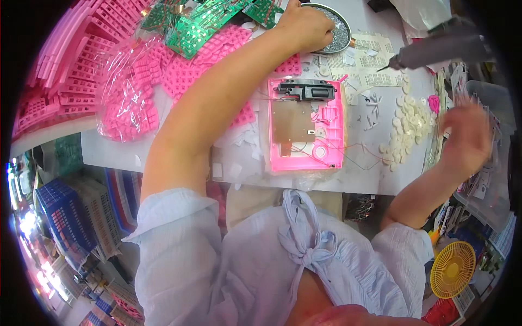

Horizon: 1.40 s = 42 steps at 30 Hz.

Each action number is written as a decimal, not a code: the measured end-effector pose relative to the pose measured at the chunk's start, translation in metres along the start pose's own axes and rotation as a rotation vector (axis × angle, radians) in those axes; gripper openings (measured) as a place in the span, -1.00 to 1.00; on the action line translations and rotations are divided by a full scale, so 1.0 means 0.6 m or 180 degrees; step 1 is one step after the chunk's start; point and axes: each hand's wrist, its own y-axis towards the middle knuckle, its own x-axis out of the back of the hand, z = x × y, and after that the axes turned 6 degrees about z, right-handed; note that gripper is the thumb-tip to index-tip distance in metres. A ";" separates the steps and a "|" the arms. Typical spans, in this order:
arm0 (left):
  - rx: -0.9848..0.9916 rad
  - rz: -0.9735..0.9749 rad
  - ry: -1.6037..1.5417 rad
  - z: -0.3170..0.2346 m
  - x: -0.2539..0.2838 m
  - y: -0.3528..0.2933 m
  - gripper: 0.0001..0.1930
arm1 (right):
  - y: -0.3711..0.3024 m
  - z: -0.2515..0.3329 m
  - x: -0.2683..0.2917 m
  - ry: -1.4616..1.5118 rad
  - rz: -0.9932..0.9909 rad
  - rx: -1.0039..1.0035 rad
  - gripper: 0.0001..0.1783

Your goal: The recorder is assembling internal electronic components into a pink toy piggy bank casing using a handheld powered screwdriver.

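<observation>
My left hand (307,28) reaches to the far side of the table, over a round dish (348,32) full of small grey metal pieces, probably screws. Its fingers are curled down at the pieces; what they pinch is hidden. My right hand (467,136) is raised at the right table edge, smeared by motion, so its fingers cannot be read. Above it hangs a dark powered screwdriver (440,50), apart from the hand. In front of me lies a pink plastic housing (276,158) with a black module (307,91), a brown circuit board (292,122) and thin wires.
Pink molded parts (103,70) and a clear bag of pink pieces (130,92) pile up at left. Green circuit boards (201,27) lie behind. Cream round pieces (408,127) and small metal parts (372,111) are scattered at right. A yellow basket (452,269) stands low right.
</observation>
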 end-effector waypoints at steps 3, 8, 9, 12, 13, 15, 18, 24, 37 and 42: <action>0.0027 0.0041 0.0137 0.001 -0.011 0.027 -0.72 | 0.117 -0.077 0.055 0.1186 -0.0989 0.0785 -0.57; 0.0201 0.0158 0.0404 0.028 -0.005 0.009 -0.73 | 0.248 -0.013 -0.119 0.1211 -0.0397 0.0284 -0.39; 0.0157 0.0044 0.0479 0.022 0.011 0.005 -0.74 | 0.248 -0.021 -0.112 0.1031 -0.0024 0.0185 -0.37; 0.0094 -0.0191 0.0340 0.002 0.063 -0.035 -0.74 | 0.226 -0.011 -0.116 0.0946 0.0660 0.0000 -0.26; 0.0046 -0.0270 0.0226 -0.011 0.080 -0.051 -0.72 | 0.218 -0.016 -0.115 0.0998 0.0767 0.0260 -0.24; -0.0210 -0.0763 -0.0346 -0.050 0.090 -0.102 -0.83 | 0.183 -0.015 -0.128 0.1193 0.0788 0.0689 -0.24; -0.0281 -0.0522 -0.1478 -0.122 0.129 -0.192 -0.90 | 0.127 -0.022 -0.121 0.1434 0.1125 0.1175 -0.39; -0.0114 -0.0964 -0.1505 -0.184 0.121 -0.269 -0.79 | 0.055 0.031 -0.261 0.2192 0.0567 0.0991 -0.51; 0.0371 -0.1118 -0.0925 -0.187 0.132 -0.248 -0.75 | 0.059 0.006 -0.280 0.2640 0.0270 0.1348 -0.61; 0.0412 -0.0634 -0.0321 -0.166 0.090 -0.239 -0.73 | 0.115 -0.067 -0.274 0.2108 -0.0010 0.1203 -0.78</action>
